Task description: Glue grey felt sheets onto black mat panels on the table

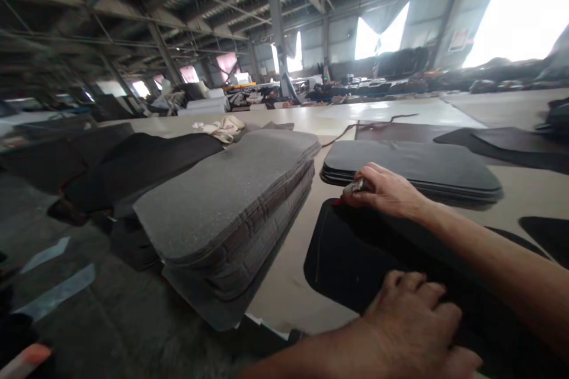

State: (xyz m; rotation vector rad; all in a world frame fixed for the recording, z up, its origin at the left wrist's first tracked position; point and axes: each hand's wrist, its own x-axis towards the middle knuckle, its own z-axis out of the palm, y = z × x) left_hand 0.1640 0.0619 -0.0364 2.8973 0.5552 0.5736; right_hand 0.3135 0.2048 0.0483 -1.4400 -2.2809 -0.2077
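Observation:
My left hand (413, 320) rests palm down on a black mat (344, 254), fingers bent slightly and apart, holding nothing. At the mat's far edge, my right hand (386, 189) is closed around a small metallic hand tool (359, 186). Something red shows below the tool at the mat's corner; the tool's exact kind is unclear. Just beyond the right hand lies a low stack of dark grey mats (409, 160). To the left of the black mat stands a much taller stack of grey mats (231, 189).
A pale worktable (284, 296) bears the stacks, and its near edge drops to a dark floor (111, 325). Black sheets (146, 169) lie at the left. More dark pieces (511, 142) lie at the right, with a cream cloth (224, 129) farther back.

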